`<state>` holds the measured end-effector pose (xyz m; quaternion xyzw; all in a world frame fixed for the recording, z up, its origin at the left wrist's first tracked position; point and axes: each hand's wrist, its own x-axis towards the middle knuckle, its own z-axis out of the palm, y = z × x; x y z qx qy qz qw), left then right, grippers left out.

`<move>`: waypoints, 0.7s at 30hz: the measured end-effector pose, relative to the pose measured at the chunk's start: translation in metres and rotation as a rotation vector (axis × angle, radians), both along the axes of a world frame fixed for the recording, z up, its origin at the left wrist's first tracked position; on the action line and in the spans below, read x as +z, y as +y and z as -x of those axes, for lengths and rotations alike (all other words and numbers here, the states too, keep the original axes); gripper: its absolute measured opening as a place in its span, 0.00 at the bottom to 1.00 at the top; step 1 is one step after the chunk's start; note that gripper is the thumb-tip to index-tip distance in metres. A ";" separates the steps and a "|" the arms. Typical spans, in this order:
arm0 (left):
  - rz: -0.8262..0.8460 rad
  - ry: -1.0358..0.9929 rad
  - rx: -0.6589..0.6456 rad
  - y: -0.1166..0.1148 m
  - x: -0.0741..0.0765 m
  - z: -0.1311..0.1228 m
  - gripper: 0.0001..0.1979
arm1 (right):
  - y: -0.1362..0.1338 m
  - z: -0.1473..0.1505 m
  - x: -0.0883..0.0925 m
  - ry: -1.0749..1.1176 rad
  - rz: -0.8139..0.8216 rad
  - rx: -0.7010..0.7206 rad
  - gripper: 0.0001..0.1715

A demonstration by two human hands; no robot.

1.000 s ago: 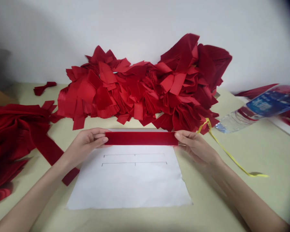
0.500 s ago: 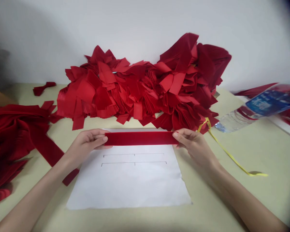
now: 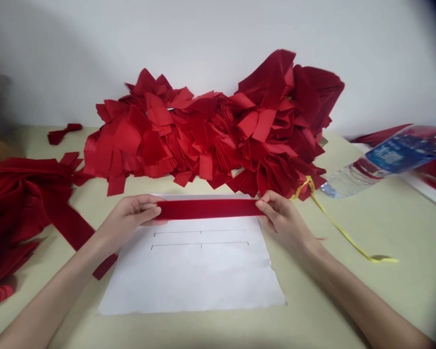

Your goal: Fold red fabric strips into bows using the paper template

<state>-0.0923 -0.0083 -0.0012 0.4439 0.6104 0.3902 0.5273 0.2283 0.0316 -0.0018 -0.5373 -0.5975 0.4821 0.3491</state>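
Note:
A dark red velvet ribbon strip (image 3: 208, 209) is stretched level between my two hands, over the upper part of a white paper sheet (image 3: 192, 281). My left hand (image 3: 136, 212) pinches its left end between thumb and fingers. The right end is pinched by my right hand (image 3: 276, 211), thumb in front. Two thin ruled lines with end and middle ticks show on the paper below the strip. Whether the strip touches the paper I cannot tell.
Behind the paper lies a big heap of red ribbon pieces (image 3: 203, 135) against the wall. More red ribbon (image 3: 25, 194) spreads at the left, one tail reaching under my left forearm. A yellow ribbon (image 3: 343, 232) and a tilted plastic bottle (image 3: 388, 157) are at the right.
My right hand has shifted slightly left, its fingers a little more raised at the strip's end. The view has moved slightly; the left hand's grip looks the same.

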 end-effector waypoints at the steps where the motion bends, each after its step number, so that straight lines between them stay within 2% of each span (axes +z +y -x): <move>1: 0.014 -0.006 -0.009 0.000 -0.001 0.000 0.11 | 0.001 0.000 -0.002 -0.024 -0.038 -0.004 0.20; 6: 0.076 0.012 -0.049 0.002 -0.004 0.001 0.10 | 0.003 -0.004 0.002 -0.300 -0.093 0.078 0.16; 9: 0.086 0.008 -0.053 0.001 -0.002 -0.003 0.08 | -0.002 -0.001 0.010 -0.493 -0.245 -0.005 0.15; 11: 0.081 -0.012 -0.042 -0.003 0.001 -0.013 0.07 | -0.012 0.006 0.013 -0.487 -0.346 -0.026 0.14; 12: 0.082 -0.029 -0.041 -0.007 0.003 -0.021 0.06 | -0.019 0.012 0.013 -0.448 -0.371 0.027 0.13; 14: 0.091 -0.070 -0.066 -0.017 0.007 -0.041 0.06 | -0.038 0.025 0.010 -0.362 -0.386 0.248 0.13; 16: 0.100 -0.131 -0.177 -0.029 0.009 -0.062 0.04 | -0.058 0.039 0.006 -0.363 -0.427 0.465 0.22; 18: 0.092 -0.198 -0.280 -0.039 0.010 -0.078 0.03 | -0.074 0.048 0.003 -0.393 -0.506 0.506 0.18; 21: 0.056 -0.228 -0.318 -0.045 0.012 -0.083 0.04 | -0.082 0.052 0.005 -0.293 -0.500 0.447 0.06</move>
